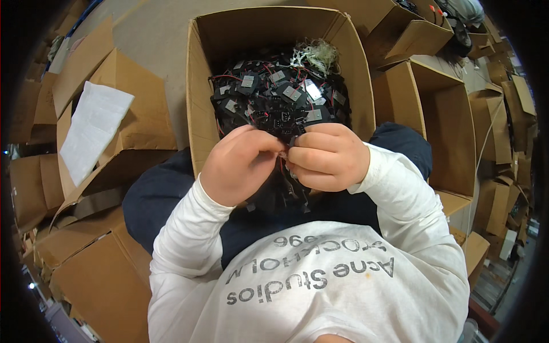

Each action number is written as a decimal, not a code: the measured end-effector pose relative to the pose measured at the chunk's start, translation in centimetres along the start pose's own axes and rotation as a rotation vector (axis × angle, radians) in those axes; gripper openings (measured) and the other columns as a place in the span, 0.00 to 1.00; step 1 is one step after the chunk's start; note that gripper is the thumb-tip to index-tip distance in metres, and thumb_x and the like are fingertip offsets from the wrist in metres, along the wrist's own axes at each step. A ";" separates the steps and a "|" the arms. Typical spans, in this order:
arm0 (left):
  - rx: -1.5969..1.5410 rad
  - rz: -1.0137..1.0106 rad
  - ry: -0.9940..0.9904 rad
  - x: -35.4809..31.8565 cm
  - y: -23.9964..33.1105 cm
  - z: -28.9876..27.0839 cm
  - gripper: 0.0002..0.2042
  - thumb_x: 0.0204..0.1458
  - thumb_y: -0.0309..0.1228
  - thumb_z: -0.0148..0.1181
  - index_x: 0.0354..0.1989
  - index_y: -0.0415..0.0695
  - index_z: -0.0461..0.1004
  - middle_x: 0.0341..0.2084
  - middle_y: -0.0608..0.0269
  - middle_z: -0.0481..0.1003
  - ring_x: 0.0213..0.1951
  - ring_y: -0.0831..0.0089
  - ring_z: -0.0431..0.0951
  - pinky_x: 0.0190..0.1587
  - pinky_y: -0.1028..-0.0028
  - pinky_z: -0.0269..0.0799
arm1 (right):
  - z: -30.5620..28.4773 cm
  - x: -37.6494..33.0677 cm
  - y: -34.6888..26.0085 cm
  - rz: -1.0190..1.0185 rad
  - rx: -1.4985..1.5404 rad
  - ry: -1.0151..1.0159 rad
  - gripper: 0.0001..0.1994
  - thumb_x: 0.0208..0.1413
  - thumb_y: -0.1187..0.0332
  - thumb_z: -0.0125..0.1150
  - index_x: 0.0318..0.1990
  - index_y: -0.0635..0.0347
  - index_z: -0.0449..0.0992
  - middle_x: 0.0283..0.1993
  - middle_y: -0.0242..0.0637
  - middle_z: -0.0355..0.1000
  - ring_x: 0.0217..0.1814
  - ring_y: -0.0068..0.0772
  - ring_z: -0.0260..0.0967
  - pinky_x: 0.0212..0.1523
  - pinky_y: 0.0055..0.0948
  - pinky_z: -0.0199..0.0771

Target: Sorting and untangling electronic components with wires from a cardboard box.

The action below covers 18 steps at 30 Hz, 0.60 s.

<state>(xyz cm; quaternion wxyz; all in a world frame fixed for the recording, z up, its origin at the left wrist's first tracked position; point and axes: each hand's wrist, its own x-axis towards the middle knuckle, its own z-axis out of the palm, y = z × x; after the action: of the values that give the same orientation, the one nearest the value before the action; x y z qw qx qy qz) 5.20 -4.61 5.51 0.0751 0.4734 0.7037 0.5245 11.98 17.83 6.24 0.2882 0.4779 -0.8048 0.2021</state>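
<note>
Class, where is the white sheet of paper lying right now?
In the head view, the white sheet of paper lies on the person's left, on flattened cardboard beside the open cardboard box of black parts.

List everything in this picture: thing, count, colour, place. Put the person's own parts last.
open cardboard box: one, brown, straight ahead of the knees, holding the parts
small electronic parts: a heap, too many to count, black with red wires and pale labels, inside that box
tangle of pale fibres: one, off-white, on top of the heap at the back
white sheet: one, lying on a cardboard flap to the left
other cardboard boxes: many, brown, stacked on both sides
small black part: one, pinched between both hands
left hand: closed on the small black part
right hand: closed on the same part
sleeves: two, white
</note>
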 end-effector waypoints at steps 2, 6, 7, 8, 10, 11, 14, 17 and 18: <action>0.203 0.164 0.018 0.0 0.0 0.1 0.15 0.45 0.15 0.64 0.41 0.42 0.72 0.35 0.55 0.76 0.34 0.54 0.78 0.41 0.66 0.76 | 0.3 -0.1 0.0 0.051 0.019 0.046 0.09 0.39 0.76 0.71 0.27 0.61 0.74 0.41 0.40 0.72 0.37 0.40 0.73 0.34 0.33 0.78; 0.257 0.077 -0.112 0.0 0.7 0.0 0.17 0.42 0.15 0.64 0.41 0.42 0.71 0.34 0.56 0.75 0.35 0.54 0.77 0.40 0.64 0.75 | 0.9 -0.7 -0.3 0.169 0.085 0.028 0.09 0.39 0.76 0.70 0.27 0.61 0.74 0.41 0.41 0.72 0.37 0.41 0.73 0.34 0.35 0.78; 0.268 0.081 -0.102 -0.1 0.4 0.2 0.16 0.41 0.16 0.63 0.40 0.42 0.71 0.34 0.57 0.75 0.36 0.54 0.76 0.40 0.63 0.74 | 1.1 -0.7 -0.3 0.167 0.086 0.031 0.09 0.38 0.76 0.70 0.27 0.62 0.74 0.41 0.41 0.72 0.37 0.41 0.73 0.34 0.35 0.78; 0.280 0.085 -0.093 -0.2 0.2 0.3 0.16 0.41 0.16 0.63 0.40 0.41 0.70 0.33 0.57 0.74 0.36 0.54 0.76 0.39 0.62 0.74 | 1.3 -0.7 -0.2 0.164 0.088 0.034 0.09 0.38 0.76 0.70 0.27 0.62 0.74 0.41 0.41 0.72 0.37 0.42 0.73 0.34 0.35 0.78; 0.324 0.061 -0.125 -0.3 0.6 0.3 0.15 0.41 0.17 0.63 0.39 0.41 0.70 0.33 0.57 0.74 0.36 0.54 0.75 0.39 0.62 0.74 | 1.5 -0.5 0.1 0.140 0.074 0.045 0.10 0.38 0.74 0.69 0.29 0.62 0.74 0.38 0.38 0.71 0.36 0.39 0.72 0.34 0.34 0.77; 0.369 0.038 -0.156 -0.3 0.7 0.3 0.14 0.42 0.18 0.62 0.39 0.41 0.69 0.32 0.57 0.73 0.35 0.54 0.75 0.38 0.61 0.73 | 1.6 -0.5 0.3 0.114 0.060 0.057 0.11 0.38 0.73 0.67 0.32 0.61 0.75 0.36 0.34 0.69 0.34 0.37 0.71 0.33 0.33 0.75; 0.309 0.020 -0.196 0.0 0.8 -0.1 0.12 0.43 0.18 0.61 0.36 0.41 0.69 0.29 0.56 0.72 0.33 0.54 0.74 0.36 0.61 0.72 | 1.4 -1.0 0.8 0.160 0.146 0.030 0.09 0.38 0.73 0.67 0.29 0.60 0.73 0.37 0.35 0.70 0.35 0.40 0.70 0.34 0.36 0.76; 0.092 -0.138 -0.134 -0.1 1.0 0.0 0.10 0.43 0.16 0.58 0.35 0.39 0.69 0.27 0.55 0.68 0.29 0.58 0.70 0.34 0.69 0.69 | 2.3 -1.2 0.6 0.287 0.231 0.072 0.10 0.40 0.74 0.69 0.27 0.60 0.71 0.38 0.37 0.70 0.36 0.42 0.70 0.36 0.37 0.74; 0.092 -0.138 -0.133 -0.1 1.1 -0.1 0.10 0.43 0.16 0.58 0.35 0.39 0.69 0.27 0.55 0.68 0.29 0.58 0.70 0.34 0.69 0.69 | 2.2 -1.0 0.4 0.287 0.231 0.072 0.10 0.40 0.74 0.69 0.27 0.60 0.71 0.38 0.37 0.70 0.36 0.42 0.70 0.36 0.37 0.74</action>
<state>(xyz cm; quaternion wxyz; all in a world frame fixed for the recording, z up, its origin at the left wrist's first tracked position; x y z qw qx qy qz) 5.81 -4.77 6.40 0.1359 0.4605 0.7515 0.4525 11.38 17.39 3.87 0.2283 0.3807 -0.8252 0.3493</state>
